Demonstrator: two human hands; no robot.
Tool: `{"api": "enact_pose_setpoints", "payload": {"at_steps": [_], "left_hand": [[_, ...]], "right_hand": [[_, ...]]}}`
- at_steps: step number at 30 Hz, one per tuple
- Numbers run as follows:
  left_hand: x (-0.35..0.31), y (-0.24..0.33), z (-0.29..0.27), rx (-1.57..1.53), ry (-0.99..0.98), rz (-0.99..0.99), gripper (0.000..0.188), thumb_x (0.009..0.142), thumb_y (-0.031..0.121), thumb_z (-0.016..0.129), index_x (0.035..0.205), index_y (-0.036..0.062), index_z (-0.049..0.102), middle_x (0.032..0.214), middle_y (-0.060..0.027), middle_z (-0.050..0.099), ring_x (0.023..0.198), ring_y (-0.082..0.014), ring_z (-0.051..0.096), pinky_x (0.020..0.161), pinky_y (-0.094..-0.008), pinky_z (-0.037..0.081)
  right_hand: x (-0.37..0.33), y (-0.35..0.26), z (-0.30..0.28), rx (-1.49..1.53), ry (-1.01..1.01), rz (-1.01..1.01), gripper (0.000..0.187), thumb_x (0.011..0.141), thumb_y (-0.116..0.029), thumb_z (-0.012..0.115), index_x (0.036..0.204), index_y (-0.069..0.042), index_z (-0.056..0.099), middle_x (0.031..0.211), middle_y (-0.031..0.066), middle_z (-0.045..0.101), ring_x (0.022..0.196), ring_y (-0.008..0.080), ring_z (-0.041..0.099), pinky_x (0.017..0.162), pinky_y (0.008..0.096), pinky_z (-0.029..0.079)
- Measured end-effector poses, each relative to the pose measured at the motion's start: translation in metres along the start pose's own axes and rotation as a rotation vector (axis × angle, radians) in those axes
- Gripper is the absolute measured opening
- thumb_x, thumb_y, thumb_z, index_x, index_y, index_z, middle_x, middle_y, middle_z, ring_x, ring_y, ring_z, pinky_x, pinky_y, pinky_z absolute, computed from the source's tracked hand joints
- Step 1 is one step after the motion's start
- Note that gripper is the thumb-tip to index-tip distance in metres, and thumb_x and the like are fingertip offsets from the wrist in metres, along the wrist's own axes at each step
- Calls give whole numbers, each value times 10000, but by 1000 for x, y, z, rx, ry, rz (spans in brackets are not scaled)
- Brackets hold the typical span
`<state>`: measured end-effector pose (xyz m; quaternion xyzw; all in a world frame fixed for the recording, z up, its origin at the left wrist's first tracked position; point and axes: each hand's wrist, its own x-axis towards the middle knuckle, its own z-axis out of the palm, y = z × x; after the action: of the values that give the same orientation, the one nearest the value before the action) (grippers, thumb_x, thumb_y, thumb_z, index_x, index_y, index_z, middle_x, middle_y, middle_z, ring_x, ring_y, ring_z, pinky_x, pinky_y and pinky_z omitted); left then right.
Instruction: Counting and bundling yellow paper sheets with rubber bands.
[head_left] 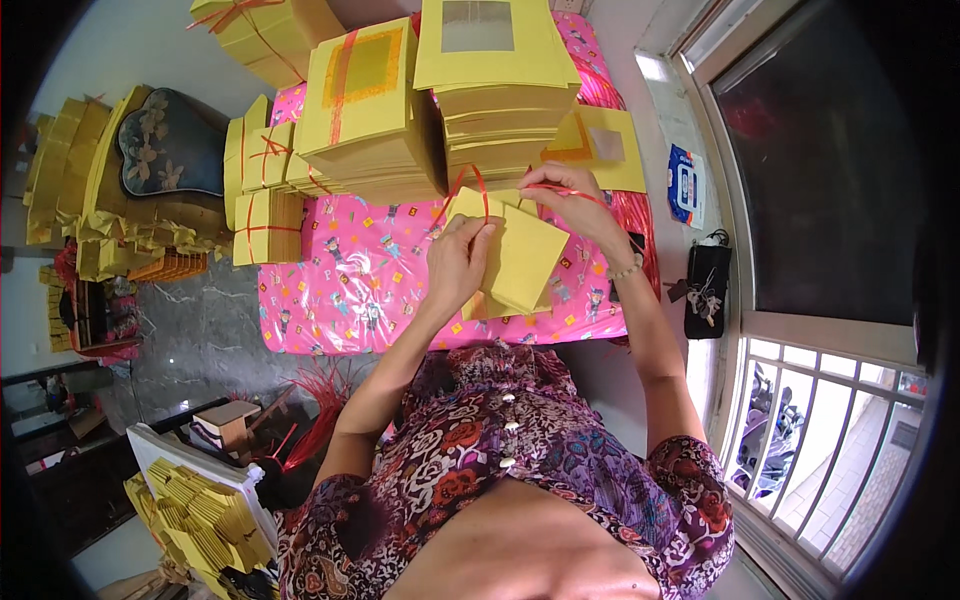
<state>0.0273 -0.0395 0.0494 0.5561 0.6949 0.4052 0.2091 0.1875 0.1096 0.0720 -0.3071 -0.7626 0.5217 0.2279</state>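
Note:
A small bundle of yellow paper sheets lies tilted near the front edge of the pink table cover. Over its far corner loops a thin red plastic ribbon. My left hand is closed at the bundle's left side, thumb and fingers pinching the ribbon against the paper. At the far side, my right hand is closed in a pinch on the same ribbon, and a length of it trails back over the hand. The underside of the bundle is hidden.
Tall stacks of yellow paper and a ribbon-tied block stand behind the bundle. Smaller tied bundles sit at the left on the pink cover. A chair back with more paper is farther left; a barred window is right.

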Motion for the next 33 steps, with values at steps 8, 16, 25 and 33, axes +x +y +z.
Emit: {"api": "enact_pose_setpoints", "payload": {"at_steps": [8,16,25,33], "left_hand": [[3,-5,19,-129,108,-143,180,868,131,624,1020,101,715,779,-120,629,676,-254,626,619,-347,479],[5,-8,28,-189,233,22,234,815,42,648,1031,102,713,771,-115,632,646,-235,627,598,-329,481],[9,1,33,-307,237,-34,137,896,153,655,981,61,710,728,-101,635,565,-138,569,535,-269,449],[9,-10,39,-314,187,-72,138,907,167,642,961,50,692,697,-112,641,592,-130,583,538,-262,452]], "right_hand": [[-24,-42,37,-267,27,-248,113,807,-54,681,917,-36,658,801,77,612,739,185,615,651,290,472],[-52,-30,75,-180,223,-271,131,804,-26,638,931,-45,614,862,106,610,760,317,626,650,388,504],[-45,7,68,-433,429,-85,152,877,-54,565,998,9,633,922,180,608,795,372,617,685,431,499],[-40,11,55,-143,340,166,162,898,-134,606,943,17,648,844,146,590,715,253,634,627,351,496]]}}
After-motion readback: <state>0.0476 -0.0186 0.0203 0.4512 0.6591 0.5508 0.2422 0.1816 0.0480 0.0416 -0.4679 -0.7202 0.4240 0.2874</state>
